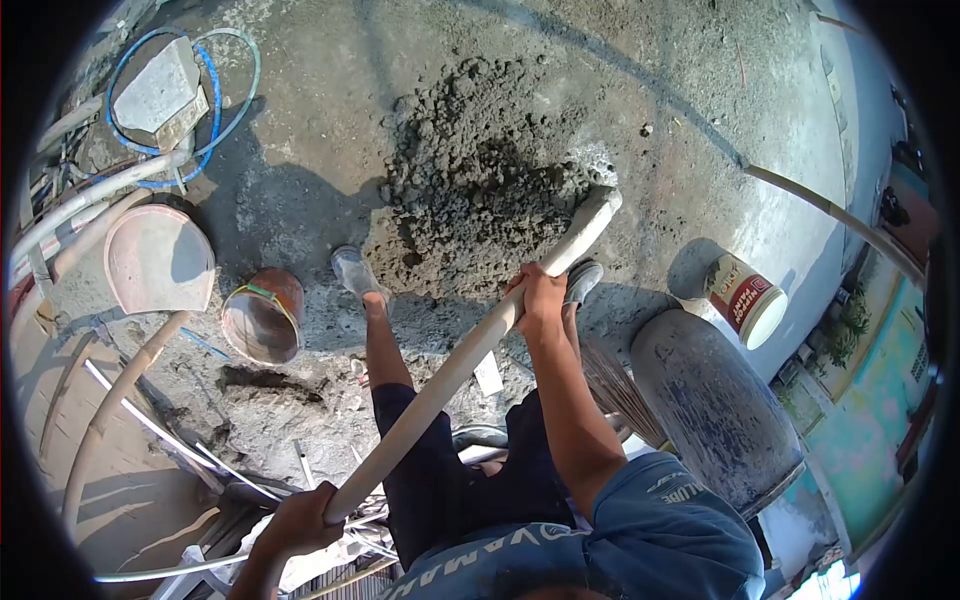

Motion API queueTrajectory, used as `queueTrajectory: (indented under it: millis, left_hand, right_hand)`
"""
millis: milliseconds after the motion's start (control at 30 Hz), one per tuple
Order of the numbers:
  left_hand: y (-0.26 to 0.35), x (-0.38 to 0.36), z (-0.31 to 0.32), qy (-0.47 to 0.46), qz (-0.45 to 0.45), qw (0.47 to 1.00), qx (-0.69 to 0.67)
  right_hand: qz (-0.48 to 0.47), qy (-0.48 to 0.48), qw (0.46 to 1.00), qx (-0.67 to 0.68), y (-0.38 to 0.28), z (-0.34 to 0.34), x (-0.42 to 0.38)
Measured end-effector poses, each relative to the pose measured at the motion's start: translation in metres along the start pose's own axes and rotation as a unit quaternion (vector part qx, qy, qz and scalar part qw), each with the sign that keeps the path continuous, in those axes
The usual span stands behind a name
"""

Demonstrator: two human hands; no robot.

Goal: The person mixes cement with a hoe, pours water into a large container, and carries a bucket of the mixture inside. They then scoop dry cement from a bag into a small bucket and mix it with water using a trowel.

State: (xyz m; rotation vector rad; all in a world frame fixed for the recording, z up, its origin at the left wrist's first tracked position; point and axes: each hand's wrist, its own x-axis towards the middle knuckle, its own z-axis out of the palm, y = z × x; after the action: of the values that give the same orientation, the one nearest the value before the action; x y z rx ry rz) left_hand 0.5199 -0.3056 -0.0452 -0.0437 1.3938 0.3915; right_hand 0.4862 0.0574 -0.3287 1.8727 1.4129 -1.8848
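Note:
A hoe with a long, pale wooden handle (440, 385) runs diagonally across my body. My left hand (303, 517) is closed round its lower end, near my left hip. Farther up, my right hand (540, 298) grips the same handle above my right foot. The handle's far end reaches the right edge of a heap of wet grey mortar (470, 170). The hoe's head is hard to make out there against the bright, wet ground. My feet stand at the near side of the heap, one on each side of the handle.
To the left are a reddish bucket (262, 318), a rounded pale pan (158, 258), and a blue hose (113, 75) around a concrete block (158, 88). A paint pail (745, 300) and a large dark drum (710, 400) lie right. Poles and scraps clutter the lower left.

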Motion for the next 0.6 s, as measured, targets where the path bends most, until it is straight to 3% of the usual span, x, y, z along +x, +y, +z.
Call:
queueTrajectory:
  millis: [33,100,133,200,267,300,333,367,400,433,500,533,600]
  left_hand:
    - [-0.04,0.008,0.012,0.068,0.017,0.997,-0.021]
    - [-0.11,0.048,0.038,0.12,0.144,0.982,0.024]
    - [-0.133,0.072,0.062,0.137,0.136,0.981,-0.005]
    - [-0.101,0.123,0.079,0.197,0.156,0.968,-0.009]
    - [-0.002,0.171,0.054,0.064,0.153,0.979,-0.115]
    - [0.029,0.207,0.06,0.067,0.266,0.945,-0.178]
    - [0.107,0.233,0.058,0.133,0.297,0.931,-0.167]
    - [0.146,0.219,0.048,0.177,0.351,0.891,-0.226]
    - [0.171,0.201,0.044,0.16,0.316,0.901,-0.251]
    - [0.181,0.183,0.057,0.161,0.315,0.878,-0.323]
    - [0.185,0.121,0.084,0.107,0.191,0.915,-0.338]
    - [0.173,0.106,0.106,0.107,0.153,0.92,-0.345]
    - [0.141,0.083,0.117,0.05,0.112,0.928,-0.353]
  right_hand:
    - [-0.013,0.003,1.0,0.008,0.011,0.016,-0.029]
    - [-0.045,-0.01,0.999,0.006,0.004,0.031,-0.072]
    - [-0.059,-0.024,0.998,-0.006,-0.004,0.038,-0.084]
    - [-0.19,-0.033,0.981,-0.028,-0.049,0.03,-0.07]
    - [-0.246,-0.039,0.968,-0.036,-0.134,0.03,-0.034]
    - [-0.264,-0.022,0.961,-0.082,-0.18,0.04,-0.014]
    - [-0.256,-0.079,0.949,-0.168,-0.252,0.062,0.046]
    - [-0.246,-0.09,0.945,-0.196,-0.265,0.075,0.082]
    - [-0.224,-0.118,0.932,-0.261,-0.262,0.088,0.11]
    - [-0.146,-0.112,0.935,-0.303,-0.239,0.098,0.134]
    - [-0.022,-0.13,0.878,-0.459,-0.135,0.092,0.136]
    - [0.021,-0.133,0.902,-0.411,-0.072,0.077,0.13]
    - [0.041,-0.149,0.934,-0.323,-0.009,0.044,0.115]
